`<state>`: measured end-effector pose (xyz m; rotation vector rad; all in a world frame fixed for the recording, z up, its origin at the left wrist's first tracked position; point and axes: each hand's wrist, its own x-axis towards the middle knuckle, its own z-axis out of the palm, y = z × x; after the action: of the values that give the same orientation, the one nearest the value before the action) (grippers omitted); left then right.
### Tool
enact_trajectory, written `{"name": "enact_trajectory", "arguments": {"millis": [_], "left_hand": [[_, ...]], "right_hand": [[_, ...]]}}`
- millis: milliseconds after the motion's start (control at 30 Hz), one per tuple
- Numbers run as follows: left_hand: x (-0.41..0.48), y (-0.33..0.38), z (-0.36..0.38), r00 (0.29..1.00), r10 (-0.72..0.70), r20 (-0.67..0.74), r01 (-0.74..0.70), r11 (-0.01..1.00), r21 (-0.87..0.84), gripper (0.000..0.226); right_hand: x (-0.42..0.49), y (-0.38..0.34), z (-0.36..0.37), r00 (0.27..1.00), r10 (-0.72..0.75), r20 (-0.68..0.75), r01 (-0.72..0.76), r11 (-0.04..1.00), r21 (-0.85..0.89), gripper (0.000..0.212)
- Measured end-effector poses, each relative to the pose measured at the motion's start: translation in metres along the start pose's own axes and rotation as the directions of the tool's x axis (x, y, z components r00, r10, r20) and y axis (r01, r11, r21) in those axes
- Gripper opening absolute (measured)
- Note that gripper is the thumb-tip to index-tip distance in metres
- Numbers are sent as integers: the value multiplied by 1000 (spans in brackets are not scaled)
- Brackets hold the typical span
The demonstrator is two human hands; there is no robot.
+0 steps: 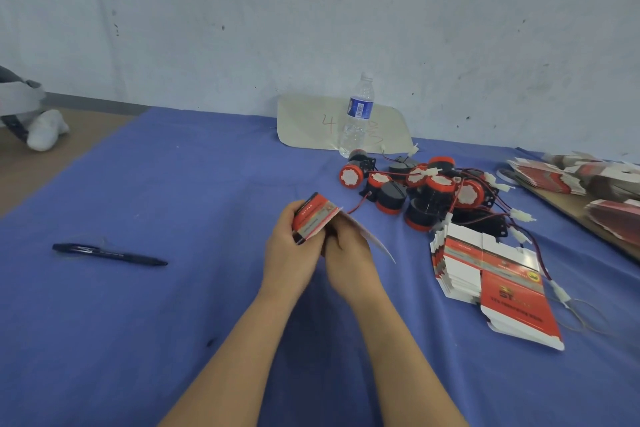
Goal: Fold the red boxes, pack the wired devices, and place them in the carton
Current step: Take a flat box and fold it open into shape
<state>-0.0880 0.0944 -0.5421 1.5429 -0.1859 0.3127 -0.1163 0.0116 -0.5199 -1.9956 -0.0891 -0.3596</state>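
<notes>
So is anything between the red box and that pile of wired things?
Nothing visible. The left hand and right hand hold the red box; only blue cloth and a thin red wire lie between it and the wired devices.

Blue-clothed table: pen, bottle, devices, flat boxes.

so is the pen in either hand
No, the pen lies on the blue cloth; the left hand and right hand hold a red box.
</notes>
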Motion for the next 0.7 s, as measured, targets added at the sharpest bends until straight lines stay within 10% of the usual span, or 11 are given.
{"name": "enact_trajectory", "arguments": {"millis": [200, 367, 700], "left_hand": [[0, 5, -7, 966, -208, 151, 231, 960, -160, 49], [-4, 18, -9, 947, -27, 320, 81, 984, -156, 67], [-2, 15, 8, 980, -168, -105, 138, 960, -245, 66]], "right_hand": [[0, 5, 2, 999, 33, -23, -34, 999, -28, 32], [5, 1, -8, 982, 78, -173, -46, 983, 180, 33], [1, -15, -1, 998, 62, -18, -52, 937, 345, 36]]}}
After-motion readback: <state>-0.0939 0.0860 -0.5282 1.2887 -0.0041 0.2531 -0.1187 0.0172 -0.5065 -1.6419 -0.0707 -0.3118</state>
